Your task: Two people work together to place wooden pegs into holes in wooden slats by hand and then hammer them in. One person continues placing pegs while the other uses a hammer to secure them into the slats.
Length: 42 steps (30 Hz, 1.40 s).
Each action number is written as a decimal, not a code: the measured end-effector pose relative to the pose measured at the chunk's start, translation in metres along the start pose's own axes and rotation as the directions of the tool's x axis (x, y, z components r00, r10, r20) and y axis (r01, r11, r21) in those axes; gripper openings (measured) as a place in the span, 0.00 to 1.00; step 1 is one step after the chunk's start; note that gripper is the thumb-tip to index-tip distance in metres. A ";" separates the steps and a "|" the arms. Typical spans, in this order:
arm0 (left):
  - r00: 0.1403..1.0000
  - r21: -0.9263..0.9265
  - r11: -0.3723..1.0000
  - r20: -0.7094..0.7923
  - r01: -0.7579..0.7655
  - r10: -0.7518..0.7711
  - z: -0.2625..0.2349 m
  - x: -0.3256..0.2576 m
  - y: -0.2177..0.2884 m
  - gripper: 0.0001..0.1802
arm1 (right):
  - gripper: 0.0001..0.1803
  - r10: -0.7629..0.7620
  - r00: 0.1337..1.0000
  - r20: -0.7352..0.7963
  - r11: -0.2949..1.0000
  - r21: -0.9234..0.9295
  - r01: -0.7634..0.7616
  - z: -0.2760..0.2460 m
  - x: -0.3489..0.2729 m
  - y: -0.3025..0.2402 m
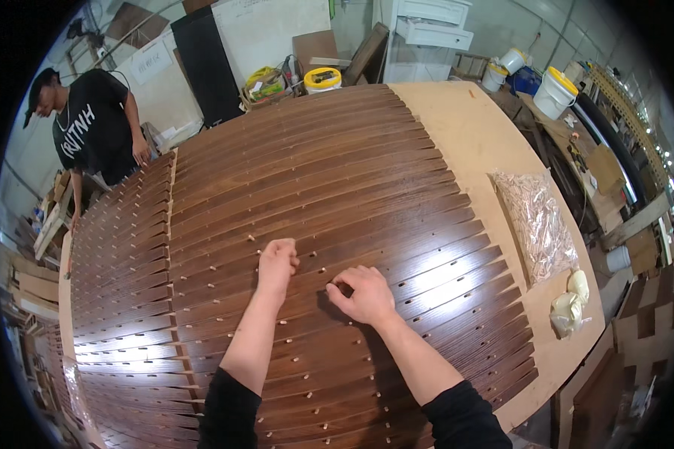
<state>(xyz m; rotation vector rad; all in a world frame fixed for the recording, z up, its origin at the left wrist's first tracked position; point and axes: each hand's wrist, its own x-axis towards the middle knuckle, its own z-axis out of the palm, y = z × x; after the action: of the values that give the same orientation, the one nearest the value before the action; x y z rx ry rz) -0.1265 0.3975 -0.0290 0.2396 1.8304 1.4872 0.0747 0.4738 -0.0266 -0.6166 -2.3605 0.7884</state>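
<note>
Dark brown wooden strips (307, 161) lie side by side on a large table, drilled with small holes. Pale wooden dowels (251, 238) stand out of many of the holes. My left hand (277, 263) is curled closed above the strips, near one dowel; whatever its fingers hold is hidden. Just to its right, my right hand (363, 293) rests low over the strips. Its thumb and fingers bend toward each other near a hole, and anything between the fingertips is too small to make out. Open holes show to the right of this hand.
A clear bag of dowels (538, 224) and pale yellow gloves (569, 305) lie on the board at right. At far left a person (97, 123) in black leans over a second row of strips. White buckets (554, 91) stand beyond the right edge.
</note>
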 end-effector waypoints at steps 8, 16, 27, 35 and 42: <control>0.991 -0.491 0.870 0.129 0.043 0.024 0.003 -0.005 0.010 0.17 | 0.10 0.040 0.999 0.026 0.998 0.052 -0.041 -0.004 0.002 -0.004; 0.995 0.110 0.989 0.019 -0.097 0.096 0.018 0.001 0.020 0.11 | 0.08 0.031 0.999 0.016 0.999 0.039 -0.032 -0.005 0.001 0.001; 0.900 0.583 0.719 0.052 -0.379 0.432 0.036 0.032 0.020 0.13 | 0.09 0.034 0.999 0.018 0.998 0.048 -0.035 -0.005 0.003 -0.001; 0.888 0.551 0.733 0.031 -0.398 0.458 0.042 0.027 0.017 0.14 | 0.09 0.038 0.999 0.035 0.999 0.022 -0.039 -0.006 0.003 0.000; 0.884 0.578 0.682 0.174 -0.448 0.434 0.036 0.022 0.019 0.14 | 0.10 0.044 0.998 0.037 0.999 0.031 -0.045 -0.005 0.002 -0.001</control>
<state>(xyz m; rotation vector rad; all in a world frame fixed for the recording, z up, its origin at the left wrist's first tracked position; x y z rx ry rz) -0.1243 0.4439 -0.0224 1.0831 2.2965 1.1137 0.0758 0.4763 -0.0224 -0.6482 -2.3700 0.8622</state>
